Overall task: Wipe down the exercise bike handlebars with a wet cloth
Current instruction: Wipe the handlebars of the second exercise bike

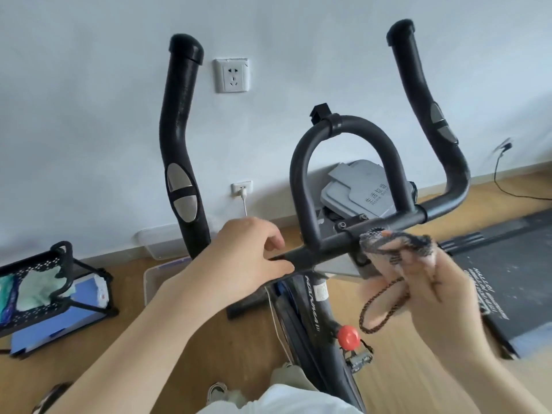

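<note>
The black handlebars of the exercise bike fill the middle: a left upright grip (179, 138), a right upright grip (430, 115), a centre loop (301, 162) and a crossbar (397, 219). My left hand (248, 258) is closed around the crossbar's left part, just right of the left grip's base. My right hand (430, 282) holds a small dark patterned cloth (388, 243) bunched over the fingertips, against the crossbar below the centre loop's right leg. A braided brown cord (379, 306) hangs from the right hand.
A red knob (348, 337) sits on the bike frame (316, 303) below. A black mesh rack (38, 282) with cloths stands at the left. A grey lidded bin (358, 189) is behind the bars, a treadmill (501, 264) at the right. Wall sockets (232, 75) face me.
</note>
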